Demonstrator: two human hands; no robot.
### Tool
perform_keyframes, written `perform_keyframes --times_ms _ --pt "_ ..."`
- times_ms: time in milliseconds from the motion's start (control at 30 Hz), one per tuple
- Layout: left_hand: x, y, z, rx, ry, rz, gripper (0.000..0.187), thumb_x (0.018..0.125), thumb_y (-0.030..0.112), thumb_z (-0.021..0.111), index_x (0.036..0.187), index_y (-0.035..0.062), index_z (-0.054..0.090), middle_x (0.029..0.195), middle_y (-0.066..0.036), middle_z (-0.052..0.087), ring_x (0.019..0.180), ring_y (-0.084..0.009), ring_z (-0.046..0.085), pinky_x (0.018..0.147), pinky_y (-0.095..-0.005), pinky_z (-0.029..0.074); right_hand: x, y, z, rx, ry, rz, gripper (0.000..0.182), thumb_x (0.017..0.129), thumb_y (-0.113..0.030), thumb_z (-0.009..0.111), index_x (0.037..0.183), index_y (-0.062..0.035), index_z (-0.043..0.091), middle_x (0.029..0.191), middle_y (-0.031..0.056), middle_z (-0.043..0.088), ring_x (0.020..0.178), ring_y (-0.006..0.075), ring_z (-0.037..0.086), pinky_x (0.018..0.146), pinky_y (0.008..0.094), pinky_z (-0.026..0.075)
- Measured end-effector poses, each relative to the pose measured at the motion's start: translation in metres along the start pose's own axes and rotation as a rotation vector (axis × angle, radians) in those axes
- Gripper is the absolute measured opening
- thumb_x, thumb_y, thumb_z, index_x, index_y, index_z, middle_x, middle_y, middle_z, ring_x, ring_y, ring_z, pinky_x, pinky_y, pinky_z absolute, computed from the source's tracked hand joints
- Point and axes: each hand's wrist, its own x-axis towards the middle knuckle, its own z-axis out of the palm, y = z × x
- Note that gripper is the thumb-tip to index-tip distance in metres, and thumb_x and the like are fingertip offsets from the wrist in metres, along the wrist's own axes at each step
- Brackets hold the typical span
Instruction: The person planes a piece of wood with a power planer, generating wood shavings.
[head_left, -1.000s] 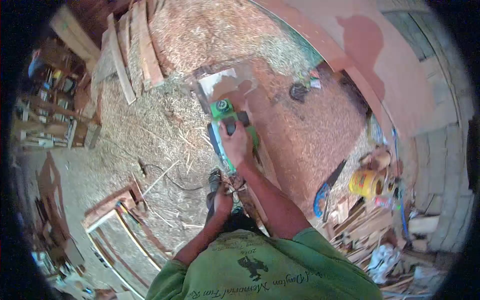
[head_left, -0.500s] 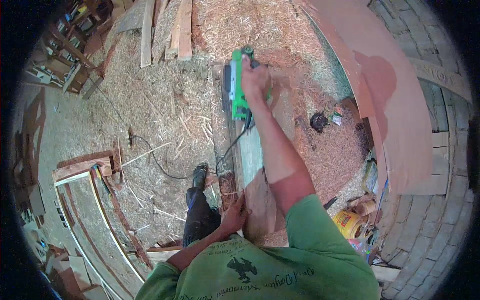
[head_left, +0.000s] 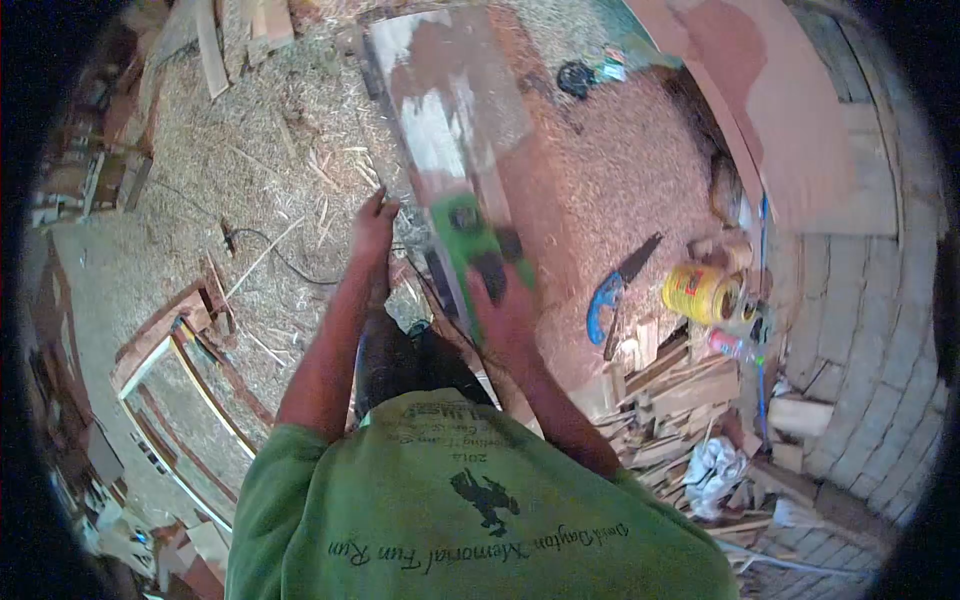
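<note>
A green power planer (head_left: 455,235) sits on the near part of a long wooden board (head_left: 430,120), with my right hand (head_left: 505,305) closed round its handle. The planer and that hand are somewhat blurred. Left of the board, my left hand (head_left: 375,225) is raised near the planer's dark cord (head_left: 425,280). Its fingers are bunched together, and whether anything is between them is too small to tell. Pale and reddish-brown patches show on the board's upper face.
A blue-handled saw (head_left: 605,305) lies on shavings to the right, near a yellow container (head_left: 700,293) and wood scraps (head_left: 670,385). A large leaning sheet (head_left: 790,130) stands at the right. A wooden frame (head_left: 190,370) lies at the lower left.
The planer and my right hand have come back toward my body. My left hand has left the board's near end and moved forward and left. The view has shifted, showing the saw and scraps.
</note>
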Motion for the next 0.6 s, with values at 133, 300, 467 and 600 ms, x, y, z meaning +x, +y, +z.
perform_keyframes --times_ms 133,300,467,600 --pt "0.005 0.066 0.026 -0.175 -0.172 -0.154 0.073 0.096 0.029 0.068 0.16 0.0131 0.035 0.139 -0.007 0.06 0.092 -0.0239 0.063 0.081 -0.0416 0.054 -0.139 0.083 -0.038 0.078 -0.093 0.181 0.064 0.091 -0.05 0.07 0.13 0.0002 0.06 0.113 0.0266 0.071 0.106 0.0447 0.068 0.094 0.0512 0.052" --pt "0.012 0.064 0.043 -0.348 -0.215 -0.191 0.069 0.096 0.012 0.064 0.159 0.0186 0.036 0.125 -0.007 0.064 0.091 -0.025 0.069 0.075 -0.0407 0.06 -0.168 0.113 -0.012 -0.155 0.084 0.113 0.048 0.09 -0.038 0.076 0.117 -0.0011 0.062 0.093 0.0236 0.071 0.088 0.0437 0.07 0.077 0.0506 0.054" --pt "0.017 0.065 0.037 -0.323 -0.278 -0.213 0.071 0.096 0.017 0.067 0.159 0.0177 0.033 0.131 -0.009 0.062 0.097 -0.0299 0.068 0.08 -0.0431 0.059 -0.12 0.07 -0.017 0.048 0.053 0.092 0.053 0.089 -0.044 0.077 0.118 -0.0016 0.061 0.092 0.0265 0.07 0.089 0.0458 0.069 0.078 0.0529 0.053" --pt "0.027 0.057 0.026 -0.291 -0.315 -0.261 0.081 0.094 0.028 0.072 0.161 0.0184 0.028 0.142 -0.008 0.054 0.113 -0.0342 0.059 0.095 -0.0481 0.051 -0.086 0.053 0.003 0.037 0.078 0.112 0.056 0.089 -0.051 0.073 0.114 -0.0017 0.062 0.088 0.0271 0.07 0.083 0.0471 0.069 0.076 0.0542 0.055"
